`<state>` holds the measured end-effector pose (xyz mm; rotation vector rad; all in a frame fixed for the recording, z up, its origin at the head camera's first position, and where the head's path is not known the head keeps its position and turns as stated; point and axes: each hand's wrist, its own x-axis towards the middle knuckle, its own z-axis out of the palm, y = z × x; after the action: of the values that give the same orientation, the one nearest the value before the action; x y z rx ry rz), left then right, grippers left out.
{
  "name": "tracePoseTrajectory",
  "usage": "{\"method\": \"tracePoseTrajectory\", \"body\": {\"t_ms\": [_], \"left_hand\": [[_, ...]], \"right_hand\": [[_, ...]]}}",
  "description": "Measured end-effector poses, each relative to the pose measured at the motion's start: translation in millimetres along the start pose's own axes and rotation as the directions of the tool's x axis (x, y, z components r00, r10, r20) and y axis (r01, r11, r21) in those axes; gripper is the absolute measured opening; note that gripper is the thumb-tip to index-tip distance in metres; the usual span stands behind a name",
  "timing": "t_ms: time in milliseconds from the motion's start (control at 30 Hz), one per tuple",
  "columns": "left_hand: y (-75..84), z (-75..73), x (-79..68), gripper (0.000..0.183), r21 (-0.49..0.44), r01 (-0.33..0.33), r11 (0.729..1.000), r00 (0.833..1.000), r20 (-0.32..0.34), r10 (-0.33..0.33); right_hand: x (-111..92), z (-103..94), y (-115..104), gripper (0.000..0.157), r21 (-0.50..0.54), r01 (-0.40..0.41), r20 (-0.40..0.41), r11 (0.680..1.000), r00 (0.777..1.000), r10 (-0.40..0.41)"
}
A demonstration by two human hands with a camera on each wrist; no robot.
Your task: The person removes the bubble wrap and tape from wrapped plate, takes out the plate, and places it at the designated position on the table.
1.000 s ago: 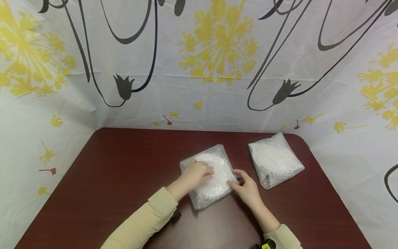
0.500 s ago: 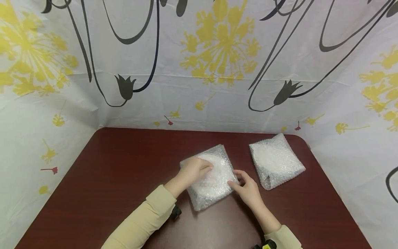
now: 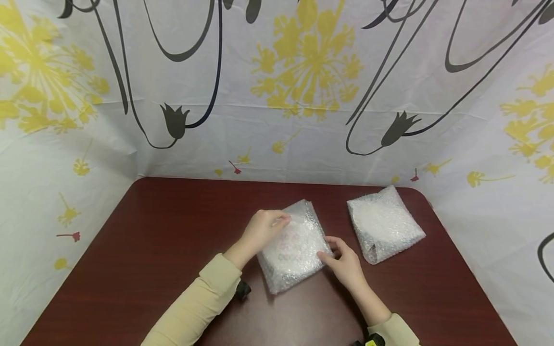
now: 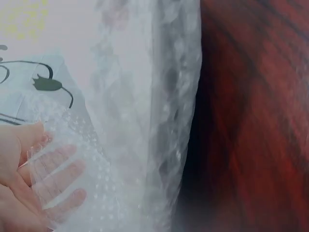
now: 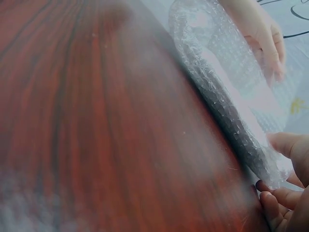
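A bubble-wrapped package (image 3: 296,252) lies on the table, with a round white plate-like thing and faint reddish print showing through the wrap. Over its far left part, my left hand (image 3: 262,229) pinches a loose bubble wrap flap (image 4: 99,179) between thumb and fingers. In the left wrist view, the fingers (image 4: 67,174) show through the clear sheet. My right hand (image 3: 345,264) grips the package's right edge. The right wrist view shows its thumb on top and its other fingers at the underside of that corner.
A second bubble-wrapped package (image 3: 385,221) lies at the back right of the dark red wooden table (image 3: 182,216). Behind the table hangs a white cloth (image 3: 277,154) with yellow and grey flower prints. A dark wrist device (image 3: 374,339) sits at the right cuff.
My left hand has moved left and up from the package's middle, drawing the bubble wrap flap back. More reddish print shows through. The right hand has stayed at the edge.
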<state>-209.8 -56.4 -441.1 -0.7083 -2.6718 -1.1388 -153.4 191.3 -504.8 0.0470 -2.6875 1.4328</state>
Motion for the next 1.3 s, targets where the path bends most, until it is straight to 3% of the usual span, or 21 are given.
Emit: {"method": "tracePoseTrajectory", "body": {"t_ms": [267,633,1100,1300], "left_hand": [[-12.4,-10.9,1.2,0.021,-0.023,0.032,0.999,0.993,-0.112,-0.035],[-40.2,-16.5,-2.3,0.026,-0.048,0.140,0.989,0.963,-0.224,-0.148],[-68.5,-20.6,-7.4,0.031,-0.046,0.261,0.964,0.923,-0.280,-0.263],[-78.3,-23.6,-9.7,0.033,-0.058,0.278,0.959,0.917,-0.282,-0.283]], "right_hand": [[-1.3,-0.6,-1.1,0.046,0.001,0.003,-0.004,1.000,1.000,-0.003],[-1.6,0.0,0.1,0.046,-0.001,0.016,-0.007,1.000,1.000,-0.016],[-1.0,0.5,1.1,0.045,-0.019,0.010,-0.008,1.000,1.000,-0.010],[-1.3,0.5,1.8,0.044,-0.020,0.013,-0.016,1.000,1.000,-0.013]]}}
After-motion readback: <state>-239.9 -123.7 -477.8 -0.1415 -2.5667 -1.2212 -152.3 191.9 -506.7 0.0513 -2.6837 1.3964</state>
